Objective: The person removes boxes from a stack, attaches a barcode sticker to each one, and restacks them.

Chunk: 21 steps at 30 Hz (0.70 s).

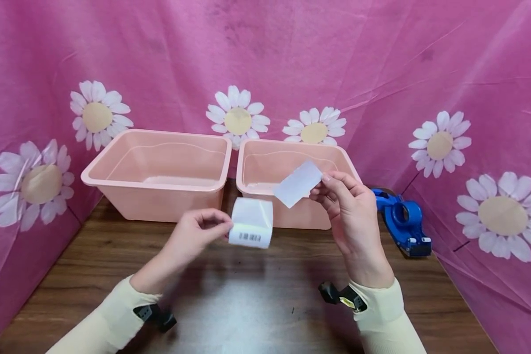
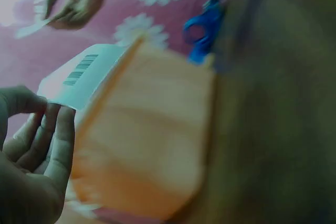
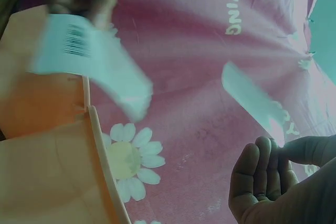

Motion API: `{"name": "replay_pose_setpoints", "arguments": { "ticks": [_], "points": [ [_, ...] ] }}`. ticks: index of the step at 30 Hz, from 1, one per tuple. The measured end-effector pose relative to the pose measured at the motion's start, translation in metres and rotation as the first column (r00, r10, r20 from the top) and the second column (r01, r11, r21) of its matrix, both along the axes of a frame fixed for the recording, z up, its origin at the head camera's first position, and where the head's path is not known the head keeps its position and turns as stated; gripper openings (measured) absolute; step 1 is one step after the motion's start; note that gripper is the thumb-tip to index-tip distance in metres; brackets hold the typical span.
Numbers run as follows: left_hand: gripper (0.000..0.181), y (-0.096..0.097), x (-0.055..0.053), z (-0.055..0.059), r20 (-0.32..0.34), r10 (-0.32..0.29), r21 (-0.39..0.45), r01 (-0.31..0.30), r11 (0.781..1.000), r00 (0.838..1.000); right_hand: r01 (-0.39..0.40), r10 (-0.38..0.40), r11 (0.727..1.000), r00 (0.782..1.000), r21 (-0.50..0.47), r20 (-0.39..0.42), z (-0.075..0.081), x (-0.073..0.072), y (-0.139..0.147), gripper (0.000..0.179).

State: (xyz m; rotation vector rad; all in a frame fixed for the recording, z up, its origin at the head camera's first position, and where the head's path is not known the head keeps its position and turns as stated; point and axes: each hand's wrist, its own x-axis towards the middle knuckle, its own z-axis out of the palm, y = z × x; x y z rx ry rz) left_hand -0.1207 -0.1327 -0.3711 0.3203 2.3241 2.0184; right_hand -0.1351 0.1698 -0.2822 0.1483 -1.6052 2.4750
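My left hand (image 1: 196,233) pinches the left edge of a glossy white sheet (image 1: 251,214) with a printed barcode, held above the table. In the left wrist view this barcoded sheet (image 2: 84,74) bends in a curve away from the thumb and fingertips. Between thumb and fingers, my right hand (image 1: 349,209) pinches a small, rectangular white slip (image 1: 297,184) by one corner. The slip is tilted and overlaps the right-hand bin in the head view; its visible side looks blank. The two pieces are apart. In the right wrist view the barcoded sheet (image 3: 89,51) is blurred.
Two pink plastic bins, the left one (image 1: 159,204) and the right one (image 1: 287,216), stand side by side at the back of the wooden table (image 1: 243,305). A blue tape dispenser (image 1: 407,226) lies right of them. Pink daisy-patterned cloth (image 1: 265,44) hangs around the table.
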Motion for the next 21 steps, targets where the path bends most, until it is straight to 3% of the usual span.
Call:
{"name": "replay_pose_setpoints", "arguments": {
  "ticks": [3, 9, 12, 16, 21],
  "points": [
    [0.016, 0.011, 0.008, -0.022, 0.083, -0.068, -0.001, 0.068, 0.998, 0.994, -0.005, 0.005, 1.0, 1.0, 0.015, 0.0, -0.001, 0.0, 0.001, 0.016],
    [0.016, 0.025, 0.025, -0.054, 0.158, -0.147, -0.016, 0.152, 0.988, 0.976, -0.005, 0.005, 1.0, 1.0, 0.01, 0.006, -0.001, 0.0, 0.001, 0.017],
    [0.015, 0.026, 0.034, -0.063, 0.201, -0.155, -0.009, 0.16, 0.987, 0.967, -0.001, 0.001, 1.0, 1.0, 0.011, 0.006, -0.002, 0.001, 0.002, 0.019],
    [0.015, 0.025, 0.043, -0.071, 0.29, -0.162, 0.035, 0.159, 0.987, 0.943, -0.003, 0.003, 0.999, 1.0, 0.037, 0.0, -0.002, 0.001, 0.002, 0.02],
    [0.014, 0.025, 0.05, -0.082, 0.359, -0.172, 0.056, 0.163, 0.985, 0.917, 0.002, -0.002, 1.0, 1.0, 0.031, -0.001, -0.002, 0.001, 0.0, 0.018]
  ]
}}
